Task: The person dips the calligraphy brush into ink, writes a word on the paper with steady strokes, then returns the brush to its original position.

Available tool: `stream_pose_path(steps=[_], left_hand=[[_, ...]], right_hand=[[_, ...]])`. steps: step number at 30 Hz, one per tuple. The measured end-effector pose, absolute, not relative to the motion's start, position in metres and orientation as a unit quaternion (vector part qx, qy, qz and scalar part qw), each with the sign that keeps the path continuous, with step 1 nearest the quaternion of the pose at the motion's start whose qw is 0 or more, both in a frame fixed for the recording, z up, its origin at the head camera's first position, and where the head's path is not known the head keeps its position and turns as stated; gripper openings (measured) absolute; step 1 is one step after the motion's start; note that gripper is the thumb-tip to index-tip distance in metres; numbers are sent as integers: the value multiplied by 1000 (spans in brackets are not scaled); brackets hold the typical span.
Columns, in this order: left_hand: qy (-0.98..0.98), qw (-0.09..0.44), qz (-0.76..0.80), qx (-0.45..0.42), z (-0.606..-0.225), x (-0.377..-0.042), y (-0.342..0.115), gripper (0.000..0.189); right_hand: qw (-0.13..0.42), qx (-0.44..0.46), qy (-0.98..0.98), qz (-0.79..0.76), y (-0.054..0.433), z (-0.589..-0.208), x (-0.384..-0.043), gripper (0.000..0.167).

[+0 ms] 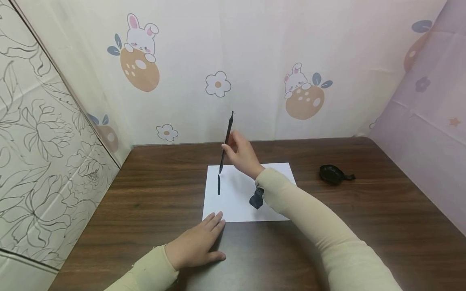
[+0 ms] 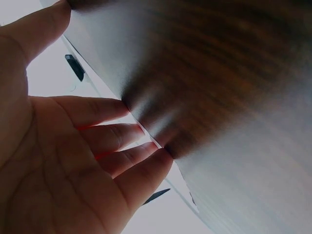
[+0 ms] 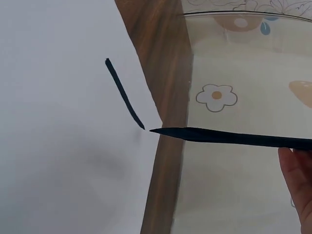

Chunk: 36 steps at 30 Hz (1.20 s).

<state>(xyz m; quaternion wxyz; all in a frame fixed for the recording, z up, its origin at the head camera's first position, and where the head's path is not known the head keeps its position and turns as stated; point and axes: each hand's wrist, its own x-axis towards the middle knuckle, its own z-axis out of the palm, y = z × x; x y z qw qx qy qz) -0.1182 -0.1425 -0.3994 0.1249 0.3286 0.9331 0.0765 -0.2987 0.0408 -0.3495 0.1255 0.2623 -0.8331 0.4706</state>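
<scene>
My right hand [image 1: 243, 154] pinches a black writing brush [image 1: 228, 131] near the middle of its handle. The brush stands nearly upright, with a small hanging loop at its top. In the right wrist view its pointed tip [image 3: 163, 131] is just beside the end of a black stroke [image 3: 124, 92], with a slim gap between them. That stroke runs down the left part of a white sheet of paper [image 1: 238, 206]. My left hand [image 1: 196, 244] lies palm down with fingers extended, fingertips on the sheet's lower left edge and thumb on the table.
A small black ink dish [image 1: 332, 174] with a short handle sits right of the paper on the brown wooden table [image 1: 160, 190]. A dark wrist camera [image 1: 257, 198] hangs under my right wrist. A patterned wall covering [image 1: 251, 109] rises behind the table's far edge.
</scene>
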Motion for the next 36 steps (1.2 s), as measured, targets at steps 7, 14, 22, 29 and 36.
stream_pose_path(steps=[7, 14, 22, 29, 36], left_hand=[[933, 135, 77, 326, -400, -119, -143, 82], [933, 132, 76, 327, -400, -119, -142, 82], [933, 130, 74, 329, -400, -119, -142, 82], [932, 124, 74, 332, -401, -120, -142, 82], [932, 128, 75, 329, -401, -119, -142, 82]], right_hand=[[122, 254, -840, 463, 38, -356, -297, 15], [121, 259, -841, 460, 37, -359, -295, 12], [111, 262, -843, 456, 39, -361, -293, 12], [95, 258, -847, 454, 42, -360, -290, 14], [96, 267, -853, 439, 47, -358, -285, 17]])
